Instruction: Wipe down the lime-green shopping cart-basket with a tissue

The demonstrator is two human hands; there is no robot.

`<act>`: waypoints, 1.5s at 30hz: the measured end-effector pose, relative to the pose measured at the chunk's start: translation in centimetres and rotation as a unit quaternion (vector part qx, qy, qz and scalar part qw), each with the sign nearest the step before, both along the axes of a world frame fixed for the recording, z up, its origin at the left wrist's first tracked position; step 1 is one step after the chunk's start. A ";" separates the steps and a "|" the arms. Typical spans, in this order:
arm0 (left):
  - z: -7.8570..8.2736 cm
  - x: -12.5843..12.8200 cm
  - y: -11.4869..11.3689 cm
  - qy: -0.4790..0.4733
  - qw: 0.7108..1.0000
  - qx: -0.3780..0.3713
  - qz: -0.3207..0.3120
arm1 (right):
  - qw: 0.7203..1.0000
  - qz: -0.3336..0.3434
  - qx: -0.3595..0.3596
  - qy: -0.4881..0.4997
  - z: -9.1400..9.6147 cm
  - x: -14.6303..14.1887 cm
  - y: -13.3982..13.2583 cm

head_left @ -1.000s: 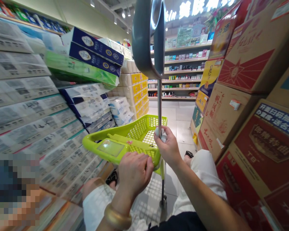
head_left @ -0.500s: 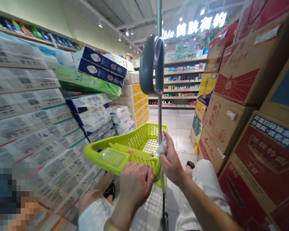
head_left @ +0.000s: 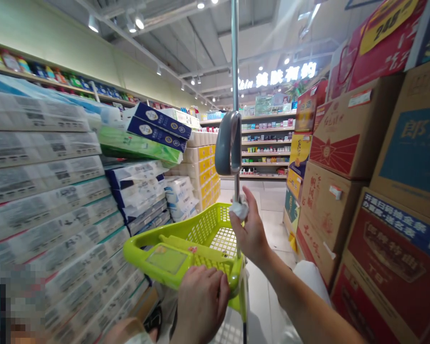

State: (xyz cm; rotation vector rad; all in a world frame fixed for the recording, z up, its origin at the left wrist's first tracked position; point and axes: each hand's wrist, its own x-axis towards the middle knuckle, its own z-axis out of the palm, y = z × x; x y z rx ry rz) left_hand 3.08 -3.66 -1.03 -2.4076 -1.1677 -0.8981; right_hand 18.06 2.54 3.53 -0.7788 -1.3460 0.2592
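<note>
A lime-green plastic shopping basket [head_left: 200, 234] on wheels stands in the aisle before me. My left hand [head_left: 202, 301] is closed over its near rim. A thin metal pole [head_left: 237, 191] rises from the basket to a grey loop handle [head_left: 228, 143]. My right hand [head_left: 249, 229] pinches a crumpled white tissue [head_left: 240, 209] against the pole, just under the handle.
Stacked packs of tissue and paper rolls [head_left: 50, 191] wall the left side. Brown and red cardboard cartons [head_left: 361, 191] are piled on the right. The tiled aisle [head_left: 272, 215] runs ahead to shelves of goods [head_left: 268, 143] at the back.
My right hand with the tissue has slid up the pole toward the grey handle. The view has tilted upward, so the basket sits lower. My left hand has stayed on the rim.
</note>
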 end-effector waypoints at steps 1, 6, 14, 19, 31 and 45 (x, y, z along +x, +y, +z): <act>0.0 0.0 0.0 0.001 1.000 0.002 0.002 | 1.000 0.010 0.014 0.010 1.4 0.0 0.2; -0.1 -0.1 -0.2 -0.001 1.000 -0.002 0.011 | 0.999 0.012 0.019 0.041 1.6 -0.8 -0.1; 0.0 -0.2 -0.2 0.003 1.000 -0.007 0.008 | 1.000 0.014 -0.012 0.025 0.9 -0.4 0.0; -0.1 -0.1 0.0 0.009 1.000 -0.012 0.008 | 0.993 0.068 0.070 0.064 6.7 -0.3 1.3; -0.5 -1.2 0.3 0.002 1.000 0.015 -0.020 | 0.925 0.317 0.010 0.210 8.3 0.8 0.7; -0.6 -1.4 0.9 -0.001 0.997 0.064 -0.038 | 0.915 0.333 0.041 0.223 14.7 0.6 2.6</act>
